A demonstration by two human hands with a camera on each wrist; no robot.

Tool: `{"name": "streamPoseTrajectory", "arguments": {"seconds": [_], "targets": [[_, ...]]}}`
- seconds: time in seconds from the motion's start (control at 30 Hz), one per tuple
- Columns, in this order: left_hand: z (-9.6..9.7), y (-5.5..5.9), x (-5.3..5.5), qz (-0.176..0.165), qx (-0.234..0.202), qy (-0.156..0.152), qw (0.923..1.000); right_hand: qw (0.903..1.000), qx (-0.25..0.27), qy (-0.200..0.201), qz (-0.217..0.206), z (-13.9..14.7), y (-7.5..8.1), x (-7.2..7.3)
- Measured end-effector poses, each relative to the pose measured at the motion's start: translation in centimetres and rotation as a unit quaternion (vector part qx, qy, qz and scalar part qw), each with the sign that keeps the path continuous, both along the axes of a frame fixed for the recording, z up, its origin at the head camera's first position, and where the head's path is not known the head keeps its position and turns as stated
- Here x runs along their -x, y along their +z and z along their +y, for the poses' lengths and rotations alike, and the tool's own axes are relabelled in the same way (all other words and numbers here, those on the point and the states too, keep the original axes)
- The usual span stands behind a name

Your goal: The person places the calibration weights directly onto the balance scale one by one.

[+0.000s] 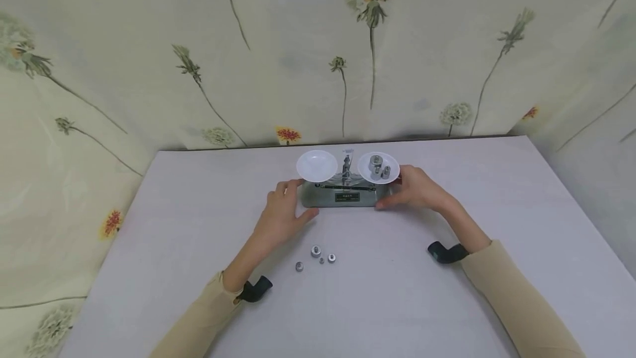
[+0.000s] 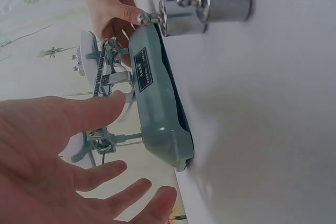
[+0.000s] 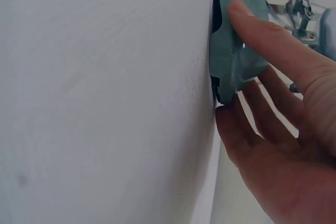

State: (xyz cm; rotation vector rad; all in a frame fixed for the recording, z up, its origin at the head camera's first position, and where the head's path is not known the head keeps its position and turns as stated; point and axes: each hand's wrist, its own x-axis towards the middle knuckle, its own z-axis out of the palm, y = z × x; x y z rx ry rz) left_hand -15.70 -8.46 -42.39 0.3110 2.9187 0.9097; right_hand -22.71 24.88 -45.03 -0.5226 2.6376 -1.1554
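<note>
- Between the fingers of your left hand (image 1: pixel 280 214) and right hand (image 1: pixel 419 189) stands the balance scale (image 1: pixel 346 188), upright on the pale table (image 1: pixel 397 314).
- At its right end, your right thumb (image 3: pixel 268 32) lies against the front of the green-grey base (image 3: pixel 231 51) and your other right fingers curve round behind, so that hand is gripping the scale.
- At its left end, your left fingers are spread and relaxed, grasping nothing (you cannot tell whether the thumb touches the base).
- Just inward of your left fingertips, above the base, sits the white left pan (image 1: pixel 317 166).
- Just inward of your right fingers is the white right pan (image 1: pixel 364 170), carrying three metal weights (image 1: pixel 376 161) that you can make out: one large, two smaller.
- Nearer to you than your left thumb, four loose weights (image 1: pixel 316 251) stand on the table, the smallest right beside the largest.
- Behind your fingers, a dark curved fitting (image 1: pixel 255 289) sits by each wrist, next to your beige sleeves (image 1: pixel 196 319).
- Beyond all your fingertips, past the table's far edge, rises a backdrop (image 1: pixel 288 70) printed with dandelions.
</note>
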Motion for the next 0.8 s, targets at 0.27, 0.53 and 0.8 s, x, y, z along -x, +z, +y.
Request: {"name": "streamPoseTrajectory", "arguments": {"seconds": [0.27,0.53,0.8], "targets": [[0.0,0.2,-0.6,-0.005,0.009,-0.006,0.9999,0.9999,-0.001,0.007,-0.015,0.0,0.2,0.2],[-0.2,0.4,-1.0,-0.020,0.052,-0.034,0.9979,0.9998,-0.008,0.010,-0.017,0.4,0.1,0.3],[-0.4,0.3,-1.6,-0.008,0.073,-0.050,0.9961,0.9997,-0.011,0.013,-0.019,0.3,0.0,0.4]]}}
